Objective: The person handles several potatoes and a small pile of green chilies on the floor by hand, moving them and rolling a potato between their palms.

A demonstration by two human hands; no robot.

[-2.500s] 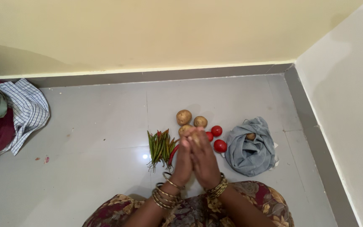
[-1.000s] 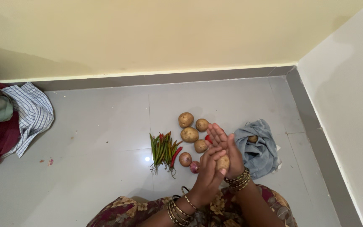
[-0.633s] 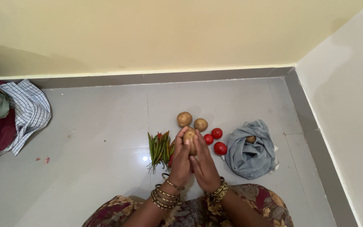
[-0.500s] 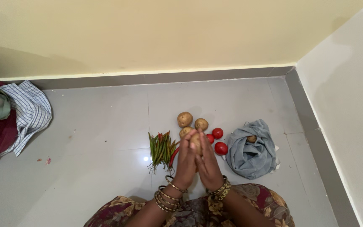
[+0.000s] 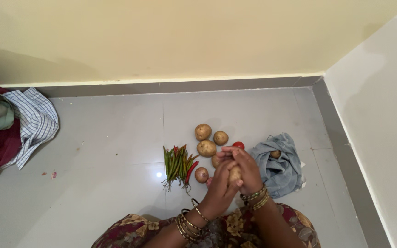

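Currently, we sit on the floor [image 5: 106, 133]; grey cloth bag [image 5: 279, 163] lies right of our fingers, chillies [image 5: 178, 163] left, sorted potatoes [image 5: 206, 148] beyond. Both hands, left hand [image 5: 220, 186] and right hand [image 5: 248, 171], close around one potato [image 5: 234, 175], not yet placed.

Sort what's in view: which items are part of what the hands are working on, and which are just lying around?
In hand or in the working group:
- potato held between left hand and right hand
- loose potatoes
- onion
- tomato
- chillies
- grey cloth bag with a potato inside

Lying about:
- checked cloth and clothes pile, far left
- small scraps on the floor
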